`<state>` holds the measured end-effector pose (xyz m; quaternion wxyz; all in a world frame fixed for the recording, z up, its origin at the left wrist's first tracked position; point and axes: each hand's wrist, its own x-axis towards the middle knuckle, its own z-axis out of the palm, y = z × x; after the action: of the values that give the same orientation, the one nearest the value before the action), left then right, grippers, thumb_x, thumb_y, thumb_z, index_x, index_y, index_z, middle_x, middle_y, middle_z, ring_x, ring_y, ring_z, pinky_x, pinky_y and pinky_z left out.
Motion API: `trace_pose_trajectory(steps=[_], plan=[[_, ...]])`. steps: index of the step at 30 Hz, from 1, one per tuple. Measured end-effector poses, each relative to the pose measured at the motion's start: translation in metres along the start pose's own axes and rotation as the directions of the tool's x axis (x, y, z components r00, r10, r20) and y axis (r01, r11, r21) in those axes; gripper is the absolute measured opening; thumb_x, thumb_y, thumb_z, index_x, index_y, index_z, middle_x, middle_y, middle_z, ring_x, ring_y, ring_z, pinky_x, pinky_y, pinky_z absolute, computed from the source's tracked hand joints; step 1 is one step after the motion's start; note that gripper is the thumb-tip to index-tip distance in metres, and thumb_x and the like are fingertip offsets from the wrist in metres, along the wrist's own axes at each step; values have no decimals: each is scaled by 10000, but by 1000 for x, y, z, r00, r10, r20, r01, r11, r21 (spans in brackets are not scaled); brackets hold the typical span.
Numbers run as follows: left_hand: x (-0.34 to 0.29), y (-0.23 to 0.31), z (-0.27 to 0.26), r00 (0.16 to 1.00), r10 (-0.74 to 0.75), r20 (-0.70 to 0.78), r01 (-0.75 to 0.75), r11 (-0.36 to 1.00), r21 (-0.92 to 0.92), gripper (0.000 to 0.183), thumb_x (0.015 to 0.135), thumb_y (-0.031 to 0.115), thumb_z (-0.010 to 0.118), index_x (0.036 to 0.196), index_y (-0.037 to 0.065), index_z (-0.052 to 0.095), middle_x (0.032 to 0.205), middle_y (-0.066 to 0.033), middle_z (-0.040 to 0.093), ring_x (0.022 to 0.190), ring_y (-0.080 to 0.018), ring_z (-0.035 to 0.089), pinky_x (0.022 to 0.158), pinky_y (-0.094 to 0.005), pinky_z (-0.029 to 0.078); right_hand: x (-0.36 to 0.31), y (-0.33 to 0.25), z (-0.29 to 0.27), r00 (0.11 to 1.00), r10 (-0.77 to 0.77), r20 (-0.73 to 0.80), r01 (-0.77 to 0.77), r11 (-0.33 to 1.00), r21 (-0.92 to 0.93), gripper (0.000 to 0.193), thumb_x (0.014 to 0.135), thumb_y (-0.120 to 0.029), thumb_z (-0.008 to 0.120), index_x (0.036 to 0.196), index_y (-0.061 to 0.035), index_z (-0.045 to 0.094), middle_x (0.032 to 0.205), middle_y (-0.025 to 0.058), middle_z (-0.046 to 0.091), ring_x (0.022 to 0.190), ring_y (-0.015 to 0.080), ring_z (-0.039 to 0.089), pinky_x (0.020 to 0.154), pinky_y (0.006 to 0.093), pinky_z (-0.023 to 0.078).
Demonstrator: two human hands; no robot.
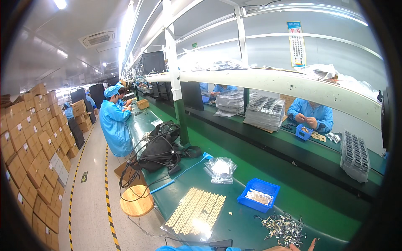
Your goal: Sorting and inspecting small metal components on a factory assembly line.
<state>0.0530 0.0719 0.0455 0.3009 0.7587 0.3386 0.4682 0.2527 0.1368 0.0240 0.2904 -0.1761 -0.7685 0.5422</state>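
At the bottom edge, next to a loose pile of small wired parts with black and white leads (284, 229), only a little of my hands shows. One stretched finger of my right hand (311, 245) points up beside the pile, with a small dark bit by its tip. My left hand (276, 248) is a strip of skin at the frame's edge, its fingers hidden. What either hand holds is cut off. Left of the pile, a clear sheet bears rows of small cream-coloured pieces (197, 211). A blue plastic bin (259, 195) holds small whitish parts.
Clear bags (220, 169) and a blue strap (180, 175) lie farther up the green bench (234, 228). A black bag with tangled cables (159, 148) and a wooden stool (137, 201) are left. Co-workers in blue (114, 123) work nearby; stacked trays (264, 112) stand across the bench.
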Motion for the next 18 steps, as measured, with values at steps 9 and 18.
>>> trace_pose_trajectory(steps=[9, 18], plan=[[-1, -4, 2, 1000, -16, -1, 16, 1000, -2, 478, 932, 144, 644, 1388, 25, 565, 1109, -156, 725, 987, -343, 694, 852, -412, 543, -1, 2, 1, 1000, -5, -26, 6, 1000, 12, 1228, 881, -389, 790, 1602, -108, -163, 1455, 273, 491, 1251, 330, 576, 1040, 378, 475], [0, -2, 1, 1000, -14, -4, 14, 1000, -25, 495, 903, 76, 652, 1387, 24, 564, 1106, -156, 726, 986, -334, 699, 856, -409, 544, -4, 7, -4, 1000, 27, 13, -26, 999, -24, 1201, 892, -323, 790, 1604, -115, -155, 1458, 275, 487, 1260, 336, 571, 1035, 384, 480]])
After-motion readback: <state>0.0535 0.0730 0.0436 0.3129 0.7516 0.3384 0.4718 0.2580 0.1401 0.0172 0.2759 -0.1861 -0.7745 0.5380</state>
